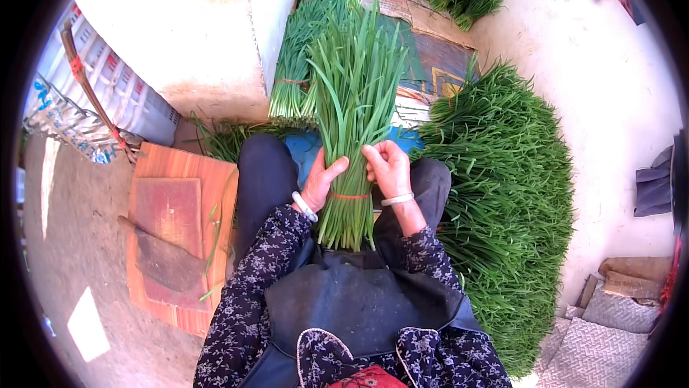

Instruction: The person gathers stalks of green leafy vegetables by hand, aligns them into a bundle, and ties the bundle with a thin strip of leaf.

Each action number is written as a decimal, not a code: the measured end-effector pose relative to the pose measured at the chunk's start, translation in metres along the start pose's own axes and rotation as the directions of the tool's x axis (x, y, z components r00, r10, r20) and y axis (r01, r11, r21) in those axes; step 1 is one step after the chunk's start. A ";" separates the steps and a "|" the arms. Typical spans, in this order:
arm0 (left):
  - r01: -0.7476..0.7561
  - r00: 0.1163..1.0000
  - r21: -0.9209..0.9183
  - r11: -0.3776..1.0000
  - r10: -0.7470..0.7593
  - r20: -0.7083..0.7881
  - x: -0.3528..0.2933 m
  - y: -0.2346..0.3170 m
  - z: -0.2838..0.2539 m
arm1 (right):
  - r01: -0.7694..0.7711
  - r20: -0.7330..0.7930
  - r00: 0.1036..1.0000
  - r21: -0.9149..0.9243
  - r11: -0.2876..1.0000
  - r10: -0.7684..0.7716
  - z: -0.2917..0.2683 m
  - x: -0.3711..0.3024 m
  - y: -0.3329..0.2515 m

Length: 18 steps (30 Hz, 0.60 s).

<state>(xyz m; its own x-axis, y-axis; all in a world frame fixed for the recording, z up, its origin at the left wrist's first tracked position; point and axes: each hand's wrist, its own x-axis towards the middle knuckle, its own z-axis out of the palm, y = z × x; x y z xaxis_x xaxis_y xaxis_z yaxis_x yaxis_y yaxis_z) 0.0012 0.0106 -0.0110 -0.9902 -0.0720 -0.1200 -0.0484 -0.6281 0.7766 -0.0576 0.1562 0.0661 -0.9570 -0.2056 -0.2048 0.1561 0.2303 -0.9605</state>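
A bunch of garlic chives [359,94] stands upright in front of my lap, leaf tips pointing away and pale cut ends toward me. A red band [349,196] circles its lower part. My left hand [321,178] wraps round the bunch's left side just above the band, thumb lying across the leaves. On the right side, my right hand [388,168] is closed, its thumb and forefinger pinched together against the outer leaves. Exactly which leaves sit in that pinch is partly hidden by the fingers. Both wrists wear pale bracelets.
A large heap of chives [502,194] lies close on my right. Tied bunches [291,87] lie ahead, beside a white block [208,36]. At left, a dark cleaver [169,262] rests on a wooden board [169,158], near a handled basket [72,126]. Flattened cardboard [596,348] lies at lower right.
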 end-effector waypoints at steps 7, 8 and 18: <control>-0.055 0.993 0.057 0.997 0.061 -0.102 0.003 -0.009 -0.001 | 0.246 -0.015 0.966 -0.271 0.931 -0.260 -0.002 -0.034 0.003; -0.075 0.991 0.085 0.994 0.083 -0.102 0.003 -0.011 -0.002 | 0.241 -0.003 0.968 -0.294 0.925 -0.253 0.001 -0.039 0.004; -0.075 0.994 0.085 0.994 0.081 -0.067 0.001 -0.001 0.006 | 0.225 -0.110 0.959 -0.276 0.935 -0.263 0.014 -0.030 0.012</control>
<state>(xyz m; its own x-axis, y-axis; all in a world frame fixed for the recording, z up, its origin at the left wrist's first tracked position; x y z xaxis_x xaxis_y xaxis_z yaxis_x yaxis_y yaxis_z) -0.0003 0.0160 -0.0078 -0.9797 -0.1746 -0.0982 0.0150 -0.5524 0.8334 -0.0238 0.1520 0.0577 -0.9853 -0.1529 0.0768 -0.1365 0.4314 -0.8918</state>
